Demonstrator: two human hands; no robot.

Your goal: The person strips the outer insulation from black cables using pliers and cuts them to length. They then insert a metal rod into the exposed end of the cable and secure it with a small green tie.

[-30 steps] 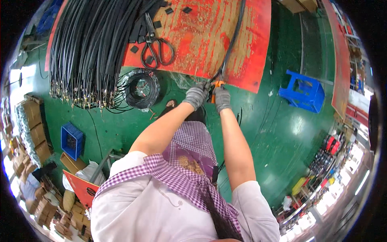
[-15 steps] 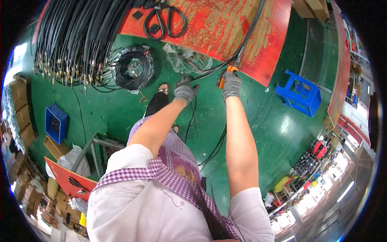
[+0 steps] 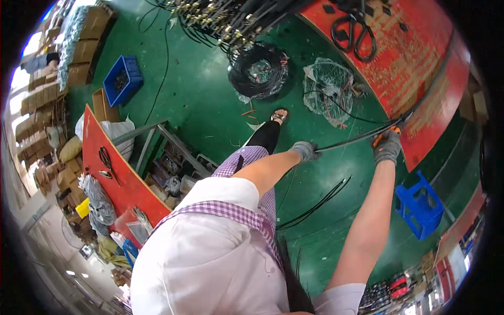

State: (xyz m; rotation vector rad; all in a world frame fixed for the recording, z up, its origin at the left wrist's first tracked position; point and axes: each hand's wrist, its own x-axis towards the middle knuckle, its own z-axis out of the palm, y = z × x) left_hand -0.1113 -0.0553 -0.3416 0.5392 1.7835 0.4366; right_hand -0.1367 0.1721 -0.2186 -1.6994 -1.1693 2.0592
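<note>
My left hand (image 3: 305,151), in a grey glove, grips a long black cable (image 3: 353,140) stretched between both hands. My right hand (image 3: 387,147), also grey-gloved, holds an orange-handled tool (image 3: 379,138) against the same cable near the edge of the red worktable (image 3: 420,79). The cable runs on up along the table's edge to the right. Black-handled scissors (image 3: 354,32) lie on the red table beyond my hands.
A coil of black cable (image 3: 260,72) and a clear bag with wire scraps (image 3: 328,86) lie on the green floor. Bundled cables (image 3: 231,16) hang at the top. A blue stool (image 3: 420,205) stands at right, a blue crate (image 3: 122,80) and another red table (image 3: 113,168) at left.
The view has swung left and down. My hands have drawn apart along the cable, the right one staying by the table edge, and more of the floor and left table shows.
</note>
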